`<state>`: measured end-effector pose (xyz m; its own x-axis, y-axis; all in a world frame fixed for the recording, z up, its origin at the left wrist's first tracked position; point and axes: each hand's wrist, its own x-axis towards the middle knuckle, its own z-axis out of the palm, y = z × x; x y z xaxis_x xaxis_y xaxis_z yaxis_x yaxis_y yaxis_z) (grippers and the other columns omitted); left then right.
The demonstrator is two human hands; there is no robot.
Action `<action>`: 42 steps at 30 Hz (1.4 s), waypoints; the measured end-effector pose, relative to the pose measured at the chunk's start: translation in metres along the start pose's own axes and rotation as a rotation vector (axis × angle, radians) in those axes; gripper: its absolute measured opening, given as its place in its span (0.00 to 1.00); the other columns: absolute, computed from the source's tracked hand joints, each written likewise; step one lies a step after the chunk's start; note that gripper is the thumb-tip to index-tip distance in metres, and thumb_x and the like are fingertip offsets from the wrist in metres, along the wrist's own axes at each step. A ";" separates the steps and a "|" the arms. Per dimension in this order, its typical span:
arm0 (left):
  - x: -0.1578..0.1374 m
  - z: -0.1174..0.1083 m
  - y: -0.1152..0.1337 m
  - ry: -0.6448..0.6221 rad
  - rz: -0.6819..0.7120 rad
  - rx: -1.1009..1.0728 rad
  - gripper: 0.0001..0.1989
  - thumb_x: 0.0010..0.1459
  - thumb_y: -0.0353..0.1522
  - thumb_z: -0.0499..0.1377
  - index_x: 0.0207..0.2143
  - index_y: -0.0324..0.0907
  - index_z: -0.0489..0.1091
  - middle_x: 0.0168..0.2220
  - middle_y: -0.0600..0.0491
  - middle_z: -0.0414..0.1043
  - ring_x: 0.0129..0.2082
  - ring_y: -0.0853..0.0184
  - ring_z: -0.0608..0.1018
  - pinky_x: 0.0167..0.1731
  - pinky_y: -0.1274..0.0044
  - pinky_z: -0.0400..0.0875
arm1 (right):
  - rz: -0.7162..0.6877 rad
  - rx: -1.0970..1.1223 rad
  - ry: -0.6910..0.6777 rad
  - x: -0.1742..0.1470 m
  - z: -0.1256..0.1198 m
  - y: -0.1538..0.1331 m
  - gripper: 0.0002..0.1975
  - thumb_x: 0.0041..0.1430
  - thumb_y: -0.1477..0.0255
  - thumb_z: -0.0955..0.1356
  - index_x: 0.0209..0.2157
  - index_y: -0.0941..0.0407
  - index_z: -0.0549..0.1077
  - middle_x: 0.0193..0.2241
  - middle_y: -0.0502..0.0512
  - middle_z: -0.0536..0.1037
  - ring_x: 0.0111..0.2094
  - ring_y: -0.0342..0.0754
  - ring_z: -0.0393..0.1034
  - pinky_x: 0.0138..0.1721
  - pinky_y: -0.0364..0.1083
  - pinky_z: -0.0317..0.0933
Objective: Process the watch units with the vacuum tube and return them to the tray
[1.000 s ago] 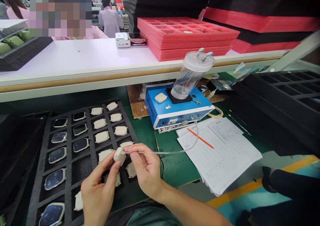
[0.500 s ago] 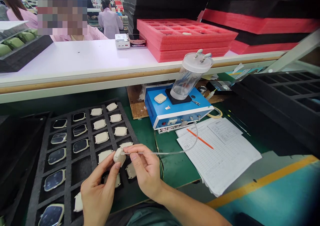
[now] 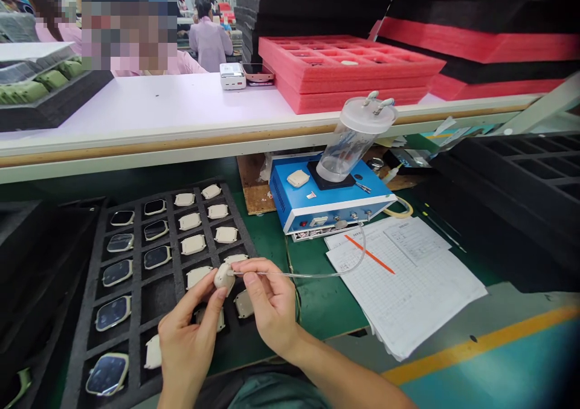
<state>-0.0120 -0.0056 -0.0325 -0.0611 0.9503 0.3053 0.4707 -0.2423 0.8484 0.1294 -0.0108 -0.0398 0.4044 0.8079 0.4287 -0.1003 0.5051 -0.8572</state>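
Between its thumb and fingers, my left hand [image 3: 193, 330] grips a cream watch case [image 3: 223, 280], tilted up on edge above the foam tray. My right hand [image 3: 274, 306] pinches the end of a thin clear tube [image 3: 312, 275] and holds it against the case's side; the exact contact point is too small to make out. The tube curves back to the front of a blue machine [image 3: 294, 206]. Below my hands lies a black foam tray [image 3: 170, 276], its left columns holding watches with dark screens and its right columns cream cases, some partly hidden by my hands.
On the blue machine stand a tilted clear cylinder [image 3: 344, 146] and another cream case [image 3: 298, 179]. Papers [image 3: 403, 282] with an orange strip lie to the right. A white shelf [image 3: 172, 104] crosses behind, bearing red foam trays [image 3: 308, 86]. A person sits beyond it.
The whole view has shifted slightly, so things appear a little further right. Both hands keep the same hold on the watch case and tube.
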 end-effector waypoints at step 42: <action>-0.010 -0.013 0.019 -0.117 -0.084 -0.054 0.14 0.70 0.33 0.57 0.51 0.40 0.79 0.48 0.46 0.85 0.43 0.63 0.86 0.43 0.77 0.79 | 0.088 -0.129 -0.004 -0.022 -0.009 0.004 0.09 0.74 0.69 0.67 0.45 0.52 0.81 0.43 0.56 0.85 0.47 0.52 0.81 0.51 0.54 0.77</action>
<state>-0.0138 -0.0221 -0.0141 0.0061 0.9831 0.1830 0.4198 -0.1686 0.8918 0.1282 -0.0294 -0.0550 0.3952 0.8488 0.3513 -0.0178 0.3894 -0.9209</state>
